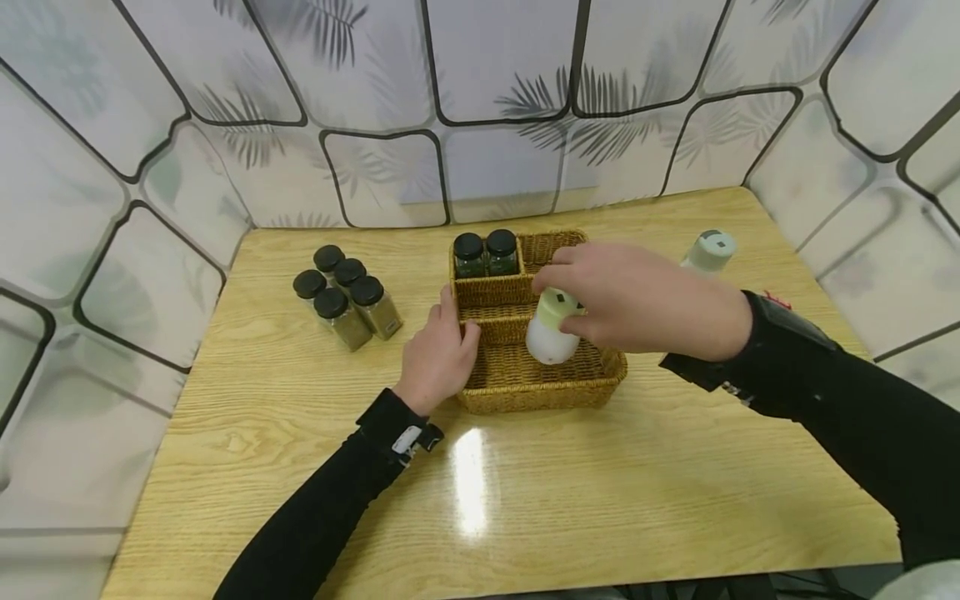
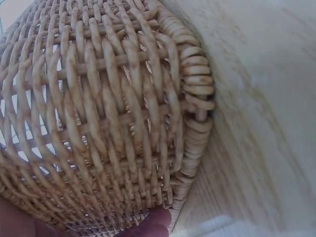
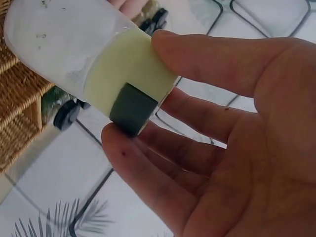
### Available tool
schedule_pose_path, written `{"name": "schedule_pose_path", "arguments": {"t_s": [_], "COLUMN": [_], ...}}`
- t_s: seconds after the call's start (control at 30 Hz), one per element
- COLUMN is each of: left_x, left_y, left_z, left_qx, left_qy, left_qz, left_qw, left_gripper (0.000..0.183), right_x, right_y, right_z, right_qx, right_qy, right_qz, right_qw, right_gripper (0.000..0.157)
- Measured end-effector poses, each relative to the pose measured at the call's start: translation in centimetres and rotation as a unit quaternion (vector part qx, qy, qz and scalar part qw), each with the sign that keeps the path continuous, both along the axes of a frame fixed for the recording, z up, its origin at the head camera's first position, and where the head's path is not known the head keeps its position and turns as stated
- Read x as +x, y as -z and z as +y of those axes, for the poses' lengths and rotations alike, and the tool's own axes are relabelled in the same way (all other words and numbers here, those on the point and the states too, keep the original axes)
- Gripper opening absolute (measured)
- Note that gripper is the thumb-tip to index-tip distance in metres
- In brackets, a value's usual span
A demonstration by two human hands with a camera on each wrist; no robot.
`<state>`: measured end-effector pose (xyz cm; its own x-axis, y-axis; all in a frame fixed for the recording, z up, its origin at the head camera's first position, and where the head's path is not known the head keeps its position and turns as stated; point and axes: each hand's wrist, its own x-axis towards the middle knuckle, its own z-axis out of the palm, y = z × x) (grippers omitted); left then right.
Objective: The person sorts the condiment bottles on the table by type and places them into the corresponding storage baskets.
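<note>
In the head view a woven basket (image 1: pixel 540 398) with compartments stands on the table. My left hand (image 1: pixel 437 360) grips its left wall, the thumb at the rim; the left wrist view shows fingertips (image 2: pixel 157 219) against the weave (image 2: pixel 113 98). My right hand (image 1: pixel 637 300) pinches the pale yellow-green cap of a white seasoning bottle (image 1: pixel 550 340), over the basket's front compartment. The cap (image 3: pixel 133 74), with a dark square tab, sits between thumb and fingers in the right wrist view. Whether the bottle touches the basket floor I cannot tell. Two black-lidded jars (image 1: pixel 485 255) fill the back left compartment.
Several black-lidded spice jars (image 1: pixel 348 298) stand grouped on the table left of the basket. A second bottle with a pale green cap (image 1: pixel 711 250) is at the right, partly behind my right hand. Patterned fabric (image 1: pixel 502 150) walls the wooden table (image 1: pixel 300 467) at back and sides.
</note>
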<state>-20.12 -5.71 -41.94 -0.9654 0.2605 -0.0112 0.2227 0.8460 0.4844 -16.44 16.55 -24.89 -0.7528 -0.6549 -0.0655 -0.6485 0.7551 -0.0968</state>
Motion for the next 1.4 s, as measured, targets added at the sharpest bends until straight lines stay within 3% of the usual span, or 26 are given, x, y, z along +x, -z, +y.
{"name": "schedule_pose_path", "arguments": {"t_s": [0.37,0.7,1.1,1.4], "left_x": [0.0,0.0,0.0,0.0], "left_y": [0.0,0.1,0.1,0.0], "left_z": [0.0,0.1,-0.1,-0.1], "left_qx": [-0.007,-0.003,0.004,-0.001], "left_qy": [-0.003,-0.005,0.001,0.002], "left_qz": [0.002,-0.003,-0.003,0.010], "left_qw": [1.0000,1.0000,1.0000,1.0000], "left_gripper": [0.069,0.069,0.066,0.061], "right_x": [0.2,-0.3,-0.8,-1.0], "right_y": [1.4,3.8,6.5,7.3], "right_z": [-1.7,-3.1,-4.3,-5.1], "right_qx": [0.002,-0.001,-0.006,0.003], "right_qy": [-0.022,-0.045,-0.066,-0.067], "right_qz": [-0.007,-0.031,-0.027,-0.031], "right_qw": [1.000,0.998,0.997,0.997], "right_gripper": [0.044,0.043,0.044,0.045]}}
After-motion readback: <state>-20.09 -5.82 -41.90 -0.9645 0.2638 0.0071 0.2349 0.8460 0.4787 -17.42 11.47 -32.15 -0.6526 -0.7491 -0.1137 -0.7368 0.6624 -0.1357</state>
